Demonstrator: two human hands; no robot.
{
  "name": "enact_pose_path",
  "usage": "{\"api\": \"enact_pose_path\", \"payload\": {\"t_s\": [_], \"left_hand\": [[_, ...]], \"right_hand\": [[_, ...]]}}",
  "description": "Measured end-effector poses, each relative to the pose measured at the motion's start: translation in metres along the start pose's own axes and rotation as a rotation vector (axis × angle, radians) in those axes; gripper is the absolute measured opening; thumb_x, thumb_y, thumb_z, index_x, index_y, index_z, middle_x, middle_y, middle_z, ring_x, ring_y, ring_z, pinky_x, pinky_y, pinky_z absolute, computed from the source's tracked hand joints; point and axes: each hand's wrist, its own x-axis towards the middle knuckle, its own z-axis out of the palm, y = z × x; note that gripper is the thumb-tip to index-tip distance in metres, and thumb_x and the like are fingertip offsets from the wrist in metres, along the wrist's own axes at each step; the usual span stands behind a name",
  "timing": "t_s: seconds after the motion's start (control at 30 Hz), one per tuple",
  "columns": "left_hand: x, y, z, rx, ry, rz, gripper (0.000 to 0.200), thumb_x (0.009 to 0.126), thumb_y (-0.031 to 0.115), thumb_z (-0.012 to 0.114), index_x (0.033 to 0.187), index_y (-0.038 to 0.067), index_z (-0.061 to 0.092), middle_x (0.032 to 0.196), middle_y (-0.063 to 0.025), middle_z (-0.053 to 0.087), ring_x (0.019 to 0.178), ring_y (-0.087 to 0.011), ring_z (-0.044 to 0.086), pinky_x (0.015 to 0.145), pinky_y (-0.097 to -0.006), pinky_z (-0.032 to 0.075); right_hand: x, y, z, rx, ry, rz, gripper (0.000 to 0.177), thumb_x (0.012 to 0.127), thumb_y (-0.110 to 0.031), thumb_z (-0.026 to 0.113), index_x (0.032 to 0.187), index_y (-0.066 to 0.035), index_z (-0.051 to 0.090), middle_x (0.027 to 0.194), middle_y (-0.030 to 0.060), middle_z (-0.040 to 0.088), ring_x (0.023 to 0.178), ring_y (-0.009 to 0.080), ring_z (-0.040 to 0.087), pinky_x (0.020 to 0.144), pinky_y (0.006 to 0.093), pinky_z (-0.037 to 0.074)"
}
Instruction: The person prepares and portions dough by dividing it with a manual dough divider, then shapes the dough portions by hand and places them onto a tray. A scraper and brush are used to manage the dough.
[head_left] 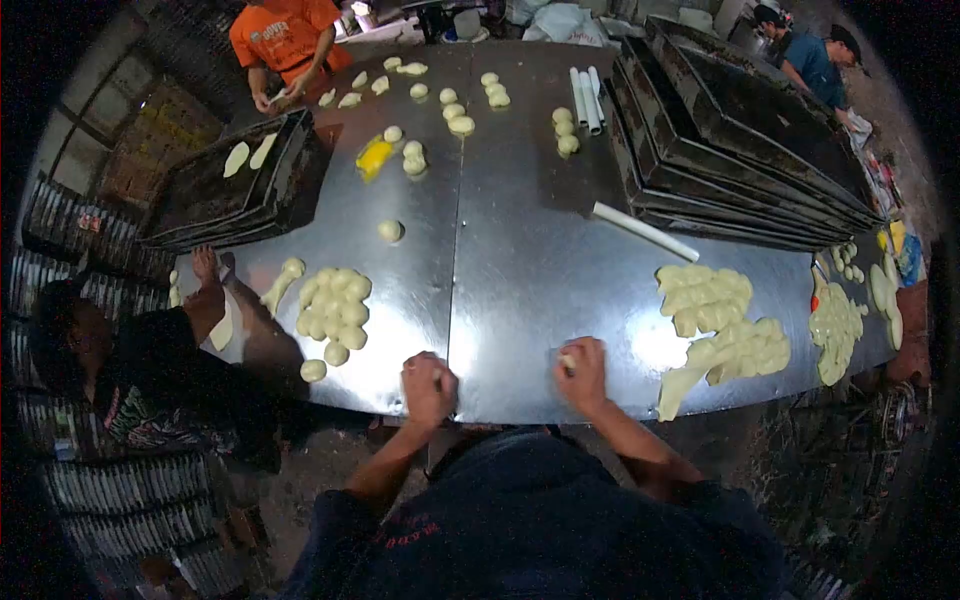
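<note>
Both of my hands rest on the metal table near its front edge. My left hand (pixel 430 388) is curled down over a dough ball, of which only a small pale bit shows between the fingers. Cupped in my right hand (pixel 583 375) is another dough ball (pixel 568 362), partly visible at the thumb side. Left of my left hand sits a cluster of round dough balls (pixel 332 303), with a single dough ball (pixel 314 371) at its near end. To the right of my right hand lie lumpy strips of dough (pixel 735 350).
A white rolling tube (pixel 645 232) lies ahead on the metal table (pixel 510 270). Stacked black baking trays stand at the right (pixel 740 130) and left (pixel 225 190). One person works close by on my left (pixel 150 350); another in orange (pixel 290 40) stands across the table.
</note>
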Motion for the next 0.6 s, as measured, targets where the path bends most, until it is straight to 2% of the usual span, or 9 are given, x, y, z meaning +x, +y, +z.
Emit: {"api": "enact_pose_path", "payload": {"t_s": [0.1, 0.2, 0.23, 0.27, 0.3, 0.37, 0.43, 0.53, 0.6], "left_hand": [[0.029, 0.029, 0.037, 0.122, -0.11, 0.015, 0.014, 0.076, 0.007, 0.065, 0.089, 0.006, 0.059, 0.095, -0.0139, 0.055, 0.095, -0.0332, 0.052, 0.08, -0.0441, 0.043], [0.058, -0.033, 0.044, 0.195, -0.22, 0.051, 0.015, 0.078, 0.009, 0.064, 0.092, 0.006, 0.061, 0.094, -0.0133, 0.055, 0.091, -0.0328, 0.052, 0.079, -0.0414, 0.043], [0.026, -0.101, 0.077, 0.156, -0.073, 0.114, 0.018, 0.077, 0.007, 0.065, 0.095, 0.005, 0.06, 0.095, -0.0135, 0.056, 0.09, -0.0326, 0.051, 0.08, -0.0409, 0.043], [-0.016, -0.102, 0.086, -0.351, 0.148, -0.175, 0.02, 0.076, 0.003, 0.065, 0.095, 0.004, 0.059, 0.097, -0.0124, 0.058, 0.092, -0.0322, 0.053, 0.079, -0.0413, 0.043], [-0.007, -0.052, 0.037, 0.166, -0.009, -0.14, 0.021, 0.074, 0.001, 0.067, 0.093, 0.005, 0.059, 0.099, -0.0123, 0.059, 0.097, -0.032, 0.055, 0.081, -0.0427, 0.043], [-0.027, -0.026, 0.018, -0.255, -0.237, -0.255, 0.017, 0.073, 0.003, 0.068, 0.088, 0.006, 0.061, 0.1, -0.0147, 0.058, 0.101, -0.0323, 0.053, 0.087, -0.0461, 0.043], [-0.027, 0.019, 0.019, 0.059, -0.156, 0.04, 0.019, 0.069, 0.006, 0.07, 0.087, 0.008, 0.064, 0.1, -0.0128, 0.058, 0.101, -0.0327, 0.053, 0.087, -0.0457, 0.044], [0.002, 0.046, 0.002, 0.073, -0.402, -0.067, 0.025, 0.07, 0.007, 0.069, 0.095, 0.008, 0.065, 0.107, -0.0116, 0.057, 0.102, -0.033, 0.051, 0.089, -0.045, 0.044], [0.011, 0.043, -0.007, -0.088, -0.35, -0.023, 0.027, 0.073, 0.006, 0.066, 0.1, 0.009, 0.066, 0.113, -0.0111, 0.055, 0.106, -0.0338, 0.05, 0.09, -0.0443, 0.044]], "right_hand": [[0.029, -0.052, 0.03, 0.053, -0.101, -0.143, 0.019, 0.066, -0.005, 0.071, 0.081, -0.006, 0.059, 0.092, 0.013, 0.056, 0.089, 0.0333, 0.054, 0.078, 0.0445, 0.043], [0.065, -0.003, 0.065, -0.027, -0.088, -0.158, 0.012, 0.07, -0.007, 0.067, 0.08, -0.007, 0.06, 0.089, 0.0108, 0.055, 0.089, 0.0314, 0.053, 0.076, 0.0467, 0.044], [0.07, -0.003, 0.037, 0.066, 0.01, -0.125, 0.011, 0.071, -0.007, 0.067, 0.08, -0.005, 0.06, 0.087, 0.0127, 0.056, 0.087, 0.0314, 0.053, 0.076, 0.0482, 0.043], [0.057, 0.004, 0.015, -0.113, -0.069, -0.214, 0.013, 0.073, -0.007, 0.067, 0.084, -0.003, 0.063, 0.09, 0.0139, 0.057, 0.09, 0.0312, 0.054, 0.078, 0.0483, 0.045], [0.033, 0.008, 0.004, -0.121, -0.074, -0.168, 0.013, 0.074, -0.006, 0.067, 0.086, -0.003, 0.064, 0.092, 0.0135, 0.058, 0.092, 0.0306, 0.055, 0.08, 0.0474, 0.046], [-0.005, -0.001, 0.0, 0.026, -0.077, -0.079, 0.015, 0.077, -0.006, 0.069, 0.091, -0.003, 0.065, 0.094, 0.0125, 0.06, 0.092, 0.0305, 0.057, 0.081, 0.0445, 0.048], [-0.019, -0.025, -0.008, 0.191, -0.127, -0.011, 0.016, 0.078, -0.007, 0.07, 0.093, -0.003, 0.066, 0.094, 0.012, 0.06, 0.091, 0.031, 0.059, 0.082, 0.0425, 0.049], [0.059, -0.021, 0.015, 0.535, -0.489, 0.679, 0.03, 0.075, -0.01, 0.078, 0.103, -0.004, 0.067, 0.101, 0.0123, 0.065, 0.09, 0.0232, 0.065, 0.08, 0.0351, 0.051], [0.151, -0.065, -0.013, 0.651, -0.307, 0.197, 0.034, 0.077, -0.009, 0.076, 0.109, -0.005, 0.066, 0.106, 0.0104, 0.066, 0.095, 0.0186, 0.065, 0.08, 0.0326, 0.053]]}}
